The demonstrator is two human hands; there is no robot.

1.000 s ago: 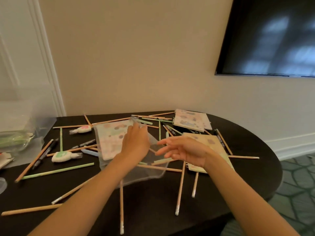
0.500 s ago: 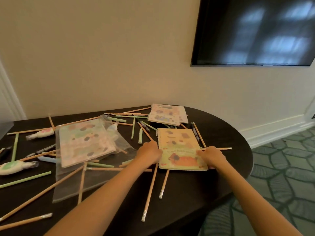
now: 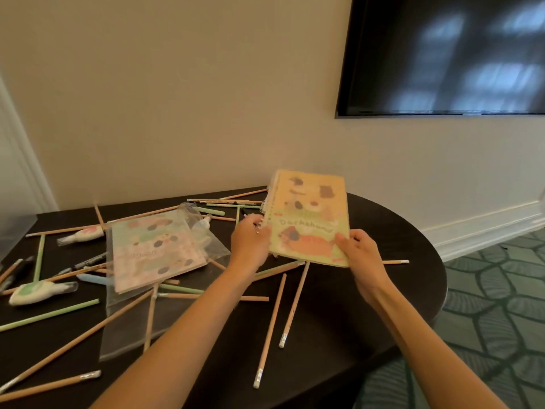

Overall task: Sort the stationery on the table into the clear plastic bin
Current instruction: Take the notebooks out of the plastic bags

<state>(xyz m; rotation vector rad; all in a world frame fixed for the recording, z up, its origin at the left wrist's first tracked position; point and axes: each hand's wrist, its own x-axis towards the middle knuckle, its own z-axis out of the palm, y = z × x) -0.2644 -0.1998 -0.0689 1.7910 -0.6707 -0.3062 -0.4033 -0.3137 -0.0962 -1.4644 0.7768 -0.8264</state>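
A yellow spiral notebook (image 3: 309,214) with cartoon dogs on its cover is tilted up off the dark table (image 3: 383,231). My left hand (image 3: 249,242) grips its left, spiral edge and my right hand (image 3: 358,250) grips its lower right corner. A second pastel notebook (image 3: 153,249) lies flat inside a clear plastic sleeve (image 3: 206,249) at centre left. Several wooden pencils (image 3: 295,302) and green pencils (image 3: 47,315) lie scattered over the table. The clear plastic bin is out of view.
Two white correction-tape dispensers (image 3: 41,292) (image 3: 81,236) and some dark pens (image 3: 88,261) lie at the left. The table's rounded edge drops to green patterned carpet (image 3: 486,305) on the right. A dark screen (image 3: 442,54) hangs on the wall behind.
Both hands took hold of the yellow notebook where it lay flat and have lifted and tilted it up off the table. The view has swung right, away from the bin.
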